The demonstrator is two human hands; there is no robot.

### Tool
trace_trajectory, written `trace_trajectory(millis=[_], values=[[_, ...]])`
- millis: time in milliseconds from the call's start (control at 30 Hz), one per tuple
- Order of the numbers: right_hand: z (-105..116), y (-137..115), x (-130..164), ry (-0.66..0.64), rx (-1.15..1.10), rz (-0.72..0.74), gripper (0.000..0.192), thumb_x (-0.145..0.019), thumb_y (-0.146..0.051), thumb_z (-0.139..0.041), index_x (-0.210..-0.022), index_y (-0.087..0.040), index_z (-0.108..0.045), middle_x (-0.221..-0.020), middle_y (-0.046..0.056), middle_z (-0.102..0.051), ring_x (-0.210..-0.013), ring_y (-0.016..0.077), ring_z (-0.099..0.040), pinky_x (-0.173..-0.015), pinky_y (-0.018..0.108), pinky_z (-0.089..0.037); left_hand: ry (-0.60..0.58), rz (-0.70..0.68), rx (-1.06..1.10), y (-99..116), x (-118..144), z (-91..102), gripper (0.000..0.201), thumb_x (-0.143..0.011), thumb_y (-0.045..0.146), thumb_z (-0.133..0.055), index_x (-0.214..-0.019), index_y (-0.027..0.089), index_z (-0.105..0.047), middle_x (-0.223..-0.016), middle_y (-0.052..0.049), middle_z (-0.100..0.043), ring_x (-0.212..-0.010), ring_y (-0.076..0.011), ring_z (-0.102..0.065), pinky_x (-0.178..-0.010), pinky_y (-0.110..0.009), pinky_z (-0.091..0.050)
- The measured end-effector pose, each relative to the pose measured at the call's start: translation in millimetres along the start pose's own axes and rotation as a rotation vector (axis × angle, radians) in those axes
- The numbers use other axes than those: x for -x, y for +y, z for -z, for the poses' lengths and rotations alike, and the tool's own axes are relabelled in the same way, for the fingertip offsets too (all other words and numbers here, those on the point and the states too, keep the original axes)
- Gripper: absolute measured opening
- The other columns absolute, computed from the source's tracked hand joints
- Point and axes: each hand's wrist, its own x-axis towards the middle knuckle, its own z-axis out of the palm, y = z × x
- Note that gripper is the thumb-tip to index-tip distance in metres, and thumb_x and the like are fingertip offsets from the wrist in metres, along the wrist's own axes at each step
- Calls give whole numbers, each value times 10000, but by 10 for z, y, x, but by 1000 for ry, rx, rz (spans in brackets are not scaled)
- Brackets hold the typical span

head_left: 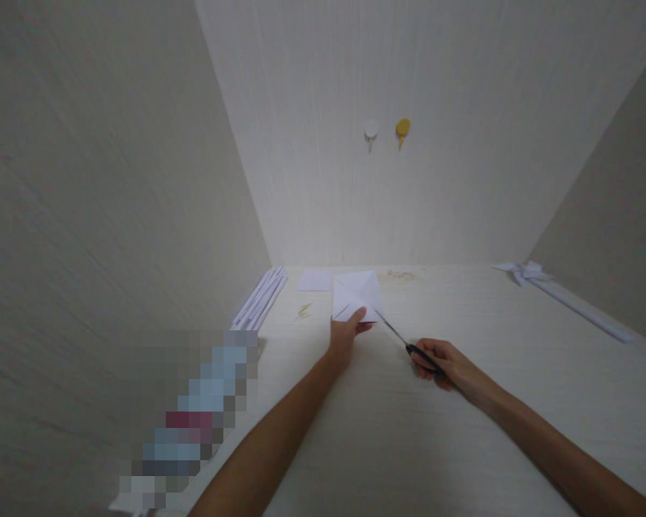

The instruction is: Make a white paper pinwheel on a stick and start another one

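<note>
My left hand [347, 329] grips the near edge of a white folded square of paper [357, 293], held up a little above the pale desk [387, 416]. My right hand [441, 362] holds a pair of scissors [403, 341] by its black handles. The thin blades point up and left and reach the paper's lower right corner. Whether the blades are apart is too small to tell.
Several rolled white paper sticks [261, 298] lie along the left wall. A small white paper sheet [314, 280] lies behind the folded one. A white paper pinwheel on a stick [557, 291] rests at the right. Two hooks, white [371, 132] and yellow [403, 129], are on the back wall.
</note>
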Motion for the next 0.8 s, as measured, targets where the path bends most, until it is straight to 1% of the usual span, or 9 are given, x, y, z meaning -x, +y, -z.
trace_trajectory(millis=[233, 433, 800], values=[[1, -14, 6, -3, 13, -14, 416, -591, -560, -542, -548, -163, -428, -489, -37, -453, -358, 31, -306, -300, 166, -178, -8, -9, -1, 3, 10, 4, 250, -574, 148, -650, -815, 120, -587, -802, -39, -619, -570, -117, -588, -491, -214, -500], [-7, -26, 9, -1, 13, -6, 408, -588, -553, -550, -552, -167, -422, -497, -32, -455, -367, 35, -315, -308, 168, -197, 42, 21, -19, 12, 9, -6, 239, -564, 140, -663, -791, 125, -587, -819, -43, -626, -582, -127, -593, -509, -230, -501], [3, -8, 7, -11, -2, 9, 388, -602, -524, -558, -561, -160, -432, -493, -38, -454, -349, 22, -291, -295, 156, -189, 5, 2, -4, -3, -7, 3, 268, -576, 134, -650, -837, 122, -590, -786, -35, -622, -566, -122, -591, -491, -229, -506]])
